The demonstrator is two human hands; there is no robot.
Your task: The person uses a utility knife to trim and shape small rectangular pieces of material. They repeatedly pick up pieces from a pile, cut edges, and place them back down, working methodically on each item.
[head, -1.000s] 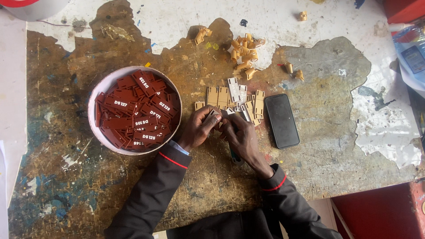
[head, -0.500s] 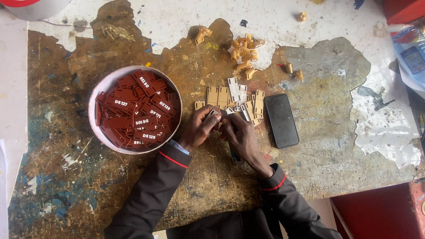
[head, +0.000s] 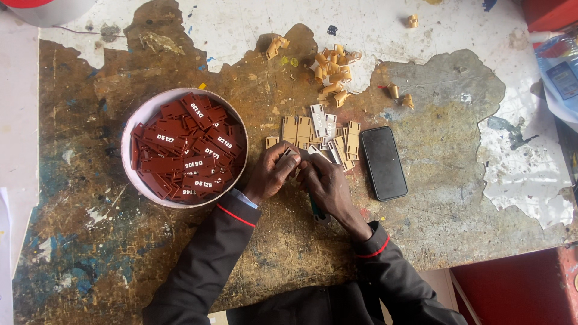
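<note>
Barely moved since a second ago: both hands stay pressed together in the same spot on the table [head: 421, 241], still pinching one small tan piece [head: 288, 157].

Far to the left of the fingers, a round white bowl [head: 137, 120] full of dark red tags [head: 183, 150], touching the left sleeve. Just right of the bowl, the left hand [head: 272, 174], fingers [head: 283, 153] curled in and pinched on the small tan piece. Right beside it, touching, the right hand [head: 325, 183], fingers [head: 308, 164] bent and closed on the same piece. Under the right hand, a bit of green handle [head: 317, 212] peeking out; cannot tell what sort of tool.

Just above the fingers, a row of flat tan and white pieces [head: 316, 129] lying side by side. Farther up, well apart, a heap of curly tan scraps [head: 334, 72]. Just to the right of the fingers, a black phone [head: 383, 162] lying flat, screen dark. Far right, near the table edge, a clear bag [head: 557, 72] with something blue inside.
</note>
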